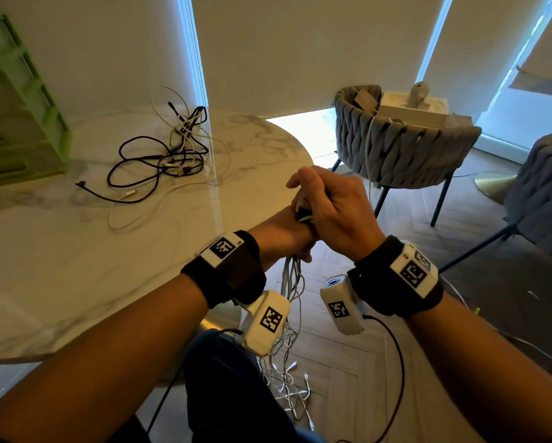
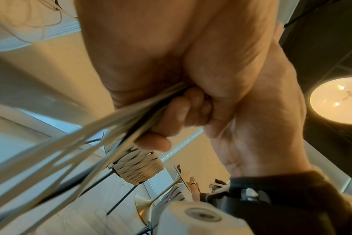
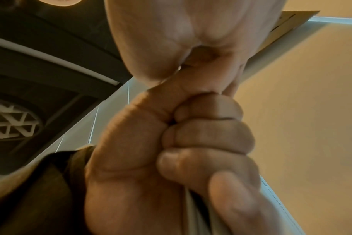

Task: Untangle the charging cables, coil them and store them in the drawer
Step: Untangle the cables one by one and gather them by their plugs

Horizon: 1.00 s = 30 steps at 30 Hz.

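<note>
My two hands meet just off the table's edge, closed together on a bundle of white cables (image 1: 292,276). The left hand (image 1: 284,231) grips the bundle from below; its fist (image 3: 191,143) shows strands (image 3: 193,214) leaving underneath. The right hand (image 1: 329,206) curls over the bundle's top end, where a white loop shows. In the left wrist view the strands (image 2: 90,135) fan out from the left palm (image 2: 151,55), with the right hand (image 2: 261,111) beside it. The bundle hangs to a loose heap (image 1: 287,385) on the floor. A second tangle of black and white cables (image 1: 169,155) lies on the table.
The round marble table (image 1: 76,266) fills the left. A green drawer unit (image 1: 19,116) stands at its far left. Two grey woven chairs (image 1: 396,148) (image 1: 543,193) stand on the wooden floor to the right, the nearer one holding a white box and a cable.
</note>
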Motion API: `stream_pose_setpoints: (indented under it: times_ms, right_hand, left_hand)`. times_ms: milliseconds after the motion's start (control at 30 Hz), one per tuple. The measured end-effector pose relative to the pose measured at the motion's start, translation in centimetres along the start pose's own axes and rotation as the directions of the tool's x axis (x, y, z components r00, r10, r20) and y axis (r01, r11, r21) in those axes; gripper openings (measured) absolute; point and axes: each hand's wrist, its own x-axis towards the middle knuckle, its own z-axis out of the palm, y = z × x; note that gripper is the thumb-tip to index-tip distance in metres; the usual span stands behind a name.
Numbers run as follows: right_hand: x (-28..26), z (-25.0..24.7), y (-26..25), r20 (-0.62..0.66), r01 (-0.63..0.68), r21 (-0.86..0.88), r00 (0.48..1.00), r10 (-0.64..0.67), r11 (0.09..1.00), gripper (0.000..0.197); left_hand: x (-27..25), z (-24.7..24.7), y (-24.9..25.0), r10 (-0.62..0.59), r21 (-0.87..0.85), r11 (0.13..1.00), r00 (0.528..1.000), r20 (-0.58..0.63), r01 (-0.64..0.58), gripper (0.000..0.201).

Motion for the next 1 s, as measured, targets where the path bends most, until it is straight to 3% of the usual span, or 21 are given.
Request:
stream_pose_setpoints:
  times_ms: [167,300,367,467,533,600,667,733,800,833,867,900,933,967,1000]
  right_hand:
    - [1.0,0.1,-0.5,-0.024,-0.063,-0.013,0.998,0.063,0.998,0.057]
    - [1.1,0.3,-1.1,0.059,-0.17,-0.034,0.983,0.172,0.985,0.048]
    - [1.0,-0.2,-0.8,0.04,-0.24,0.127,0.971,0.236,0.963,0.045]
    - [0.0,-1.3,1.1,0.014,-0.389,0.437,0.905,0.426,0.811,0.034]
    - [-1.2,-1.6,2.8,0.173,-0.502,0.489,0.857,0.485,0.713,0.025]
    - [-2.4,-1.4,4.1,0.508,-0.651,0.474,0.753,0.419,0.593,0.037]
    - [-3.2,-0.9,4.3,0.754,-0.746,0.353,0.584,0.3,0.566,0.027]
    - [-3.7,-0.3,4.2,0.857,-0.724,0.115,0.418,0.3,0.68,0.006]
    - [-3.8,0.3,5.5,0.876,-0.631,-0.17,0.255,0.409,0.757,0.021]
    - [-3.6,0.4,6.4,0.848,-0.587,-0.274,0.227,0.48,0.762,0.027]
    - [-3.5,0.4,7.3,0.78,-0.532,-0.34,0.301,0.549,0.775,0.028]
    - [-3.1,0.1,8.4,0.655,-0.439,-0.4,0.478,0.586,0.805,0.024]
    - [-2.6,-0.2,9.2,0.465,-0.323,-0.474,0.698,0.545,0.819,0.022]
    - [-2.4,-0.4,9.7,0.273,-0.222,-0.545,0.865,0.421,0.809,0.023]
    - [-2.4,-0.5,9.7,0.115,-0.176,-0.565,0.951,0.289,0.806,0.025]
  left_hand:
    - [0.3,-0.1,0.6,-0.019,0.003,1.0,1.0,-0.006,0.019,0.032]
    - [0.2,-0.1,-0.1,-0.001,-0.056,0.998,1.0,0.025,0.002,0.034]
    - [0.1,0.1,-0.4,0.017,-0.108,0.994,0.998,0.053,-0.012,0.036]
    - [0.4,-0.8,-0.4,0.01,-0.256,0.967,0.999,0.033,-0.002,0.039]
    - [0.6,-1.6,0.3,0.041,-0.309,0.951,0.999,0.015,-0.034,0.032]
    - [0.8,-1.8,1.1,0.071,-0.358,0.931,0.998,0.002,-0.065,0.035]
    - [0.9,-1.2,1.5,0.09,-0.386,0.919,0.996,0.015,-0.077,0.041]
    - [0.8,-0.5,2.0,0.098,-0.413,0.909,0.993,0.067,-0.062,0.045]
    - [0.6,-0.4,2.3,0.116,-0.464,0.884,0.987,0.108,-0.053,0.049]
    - [0.5,-0.5,2.4,0.129,-0.492,0.869,0.984,0.122,-0.053,0.051]
    - [0.6,-0.6,2.5,0.143,-0.517,0.854,0.981,0.134,-0.054,0.051]
    - [0.6,-0.7,2.5,0.154,-0.541,0.839,0.978,0.143,-0.054,0.051]
    - [0.6,-0.9,2.4,0.163,-0.57,0.82,0.976,0.144,-0.052,0.051]
    - [0.6,-1.1,2.2,0.166,-0.606,0.794,0.976,0.14,-0.048,0.051]
    - [0.7,-1.4,2.1,0.168,-0.643,0.765,0.976,0.135,-0.042,0.052]
